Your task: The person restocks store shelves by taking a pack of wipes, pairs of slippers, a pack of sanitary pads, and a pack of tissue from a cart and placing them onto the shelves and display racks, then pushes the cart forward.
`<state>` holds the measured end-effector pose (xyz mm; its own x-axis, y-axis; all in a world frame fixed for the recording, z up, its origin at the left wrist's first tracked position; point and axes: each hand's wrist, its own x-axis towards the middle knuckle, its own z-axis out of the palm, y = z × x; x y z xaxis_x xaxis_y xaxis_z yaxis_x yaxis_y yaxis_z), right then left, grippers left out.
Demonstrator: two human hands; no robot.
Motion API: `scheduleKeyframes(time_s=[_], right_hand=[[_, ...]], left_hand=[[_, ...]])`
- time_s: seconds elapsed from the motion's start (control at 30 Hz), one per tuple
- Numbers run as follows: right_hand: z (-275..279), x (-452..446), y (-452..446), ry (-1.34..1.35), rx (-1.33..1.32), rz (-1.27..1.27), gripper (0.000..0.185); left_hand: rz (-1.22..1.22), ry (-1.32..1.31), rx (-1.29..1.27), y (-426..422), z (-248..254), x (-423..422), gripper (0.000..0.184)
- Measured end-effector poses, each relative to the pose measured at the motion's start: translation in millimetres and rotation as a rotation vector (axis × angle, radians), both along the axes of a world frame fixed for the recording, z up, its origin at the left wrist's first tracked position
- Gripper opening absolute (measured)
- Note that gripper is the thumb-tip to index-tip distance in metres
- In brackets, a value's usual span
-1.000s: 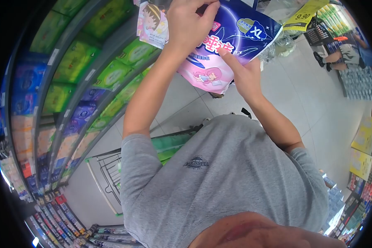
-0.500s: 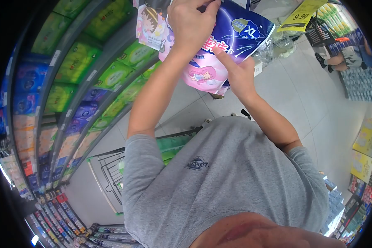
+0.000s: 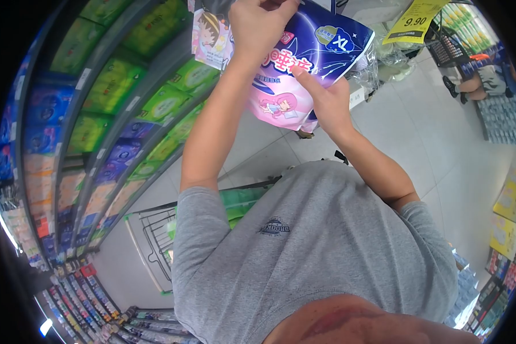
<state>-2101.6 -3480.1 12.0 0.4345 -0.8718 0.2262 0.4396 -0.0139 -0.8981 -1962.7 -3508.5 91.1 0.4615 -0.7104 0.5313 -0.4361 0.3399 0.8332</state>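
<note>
A soft pack of sleep pants [image 3: 332, 57], dark blue and pink with "XL" and a cartoon girl on it, is up in front of me between both hands. My left hand [image 3: 261, 26] is closed at its upper left edge, the fingers pinched together near the top of the frame. On the lower right side, my right hand [image 3: 329, 103] grips the pack with the thumb across its front and the fingers behind. Just left of my left hand is a grey and pink pack [image 3: 209, 37] with a cartoon face, partly covered by my wrist.
Shelves of green packs [image 3: 112, 77] and blue packs [image 3: 43, 109] curve along my left. A wire shopping cart [image 3: 149, 243] stands by my left elbow. At upper right hangs a yellow price tag [image 3: 414, 22] reading 9.90. Another person's leg [image 3: 470, 89] shows beyond a black basket [image 3: 446, 50].
The pack and both hands have shifted slightly left. My left hand has moved a little up and left along the pack, uncovering more of the printed lettering.
</note>
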Motion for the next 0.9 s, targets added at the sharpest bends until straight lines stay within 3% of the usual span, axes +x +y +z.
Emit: scheduleKeyframes(time_s=[0.07, 0.13, 0.4, 0.47, 0.5, 0.53, 0.6, 0.67, 0.77, 0.9], right_hand=[[0.7, 0.7, -0.2, 0.03, 0.012, 0.003, 0.024], [1.0, 0.9, 0.3, 0.03, 0.029, 0.009, 0.024], [-23.5, -3.0, 1.5, 0.022, 0.06, 0.02, 0.024], [-27.7, -2.5, -1.7, 0.17, -0.028, -0.04, 0.027], [-34.1, -1.7, -2.9, 0.162, -0.017, -0.022, 0.03], [-36.6, -2.5, -3.7, 0.167, -0.019, -0.017, 0.03], [-37.9, -3.5, -6.6, 0.168, -0.043, 0.004, 0.031], [-42.5, -12.8, -6.3, 0.181, -0.049, -0.018, 0.032], [-57.7, -23.9, -2.9, 0.248, -0.09, -0.069, 0.034], [-69.4, -18.4, 2.7, 0.257, -0.163, -0.135, 0.036]], left_hand=[[0.007, -0.077, -0.021, 0.0, -0.9, 4.4, 0.007], [-0.076, 0.098, 0.049, 3.0, 1.0, 5.1, 0.004], [-0.148, 0.05, -0.047, 5.1, -13.1, 18.0, 0.003], [-0.198, 0.096, -0.036, 11.3, -15.0, 25.1, 0.006], [-0.065, -0.035, -0.08, 18.9, -20.4, 27.5, 0.009], [-0.06, -0.03, -0.082, 26.9, -30.4, 33.8, 0.009], [0.277, -0.237, -0.149, 44.5, -59.2, 51.3, 0.02], [0.422, -0.319, -0.197, 72.0, -99.0, 48.4, 0.021], [0.456, -0.373, -0.144, 96.2, -141.1, 26.2, 0.024], [0.336, -0.125, -0.005, 103.6, -178.5, 14.5, 0.041]])
